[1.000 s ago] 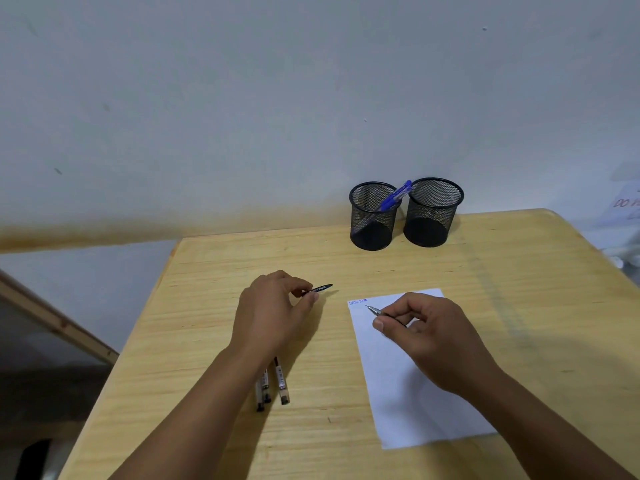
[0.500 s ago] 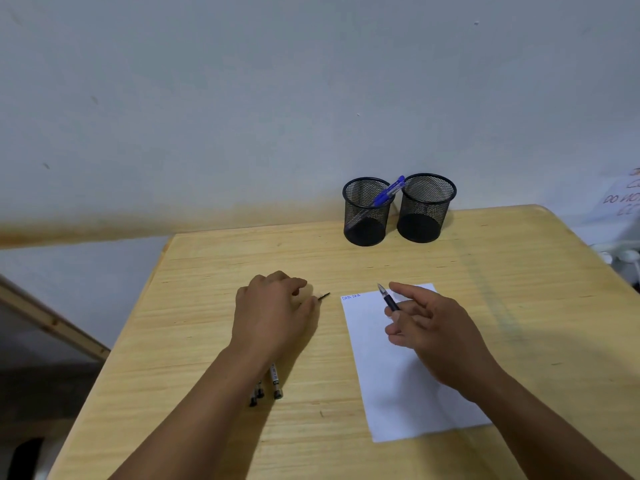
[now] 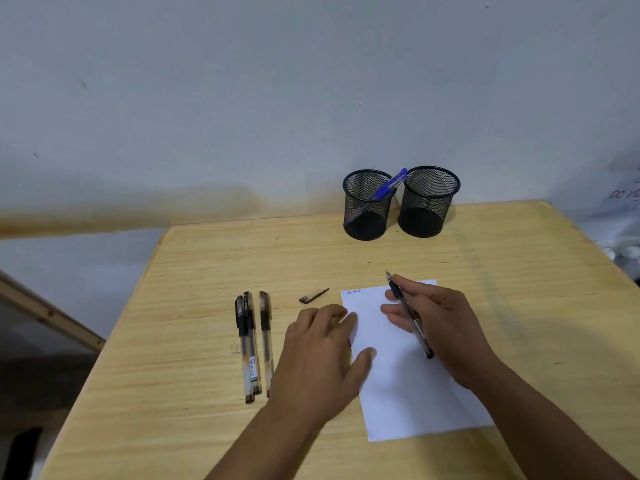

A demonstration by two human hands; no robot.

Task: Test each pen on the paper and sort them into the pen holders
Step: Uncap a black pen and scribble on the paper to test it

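My right hand (image 3: 440,327) grips an uncapped black pen (image 3: 408,315), tip pointing up and away, above the white paper (image 3: 408,393). Blue writing marks the paper's top left corner. My left hand (image 3: 322,351) lies flat, fingers spread, pressing the paper's left edge. The pen's black cap (image 3: 313,295) lies on the table just beyond my left hand. Three capped black pens (image 3: 254,344) lie side by side to the left. Two black mesh pen holders stand at the back: the left holder (image 3: 367,206) has a blue pen (image 3: 389,185) in it, the right holder (image 3: 427,202) looks empty.
The wooden table (image 3: 194,341) stands against a pale wall. Its left edge drops to the floor, where a wooden strip (image 3: 48,310) runs diagonally. Something white with writing (image 3: 623,199) sits off the table's far right corner.
My left hand let go of the cap, which now lies on the table, and moved right onto the paper's edge. My right hand lifted the pen and turned its tip upward.
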